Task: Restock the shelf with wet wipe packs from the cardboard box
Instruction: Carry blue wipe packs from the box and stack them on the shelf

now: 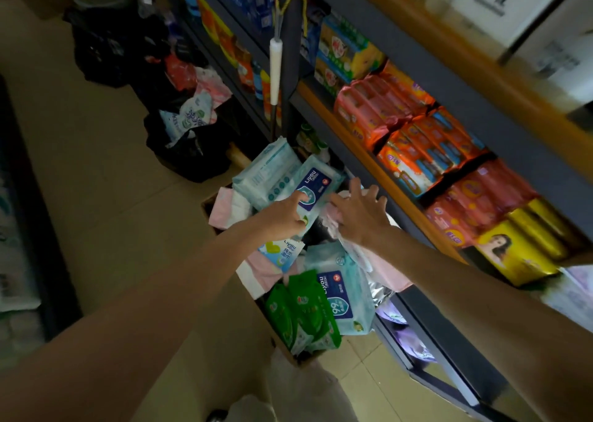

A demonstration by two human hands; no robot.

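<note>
The cardboard box [208,204] stands on the floor against the shelf [369,161], crammed with wet wipe packs. At its far end my left hand [284,218] grips the near edge of a pale blue wet wipe pack [317,181] with a dark blue label, thumb on top. A second pale blue pack [266,171] lies beside it to the left. To the right, my right hand [359,218] hovers with fingers spread over a pink-white pack [332,221], holding nothing. Nearer me the box holds green packs [301,312], another blue pack [345,296] and pink packs [258,271].
Orange and red packets [417,139] and yellow boxes [519,248] fill the shelf level beside the box. Black bags [192,155] with more packs sit on the tiled floor beyond the box. A white-handled pole [275,68] hangs from the shelf upright. Open floor lies to the left.
</note>
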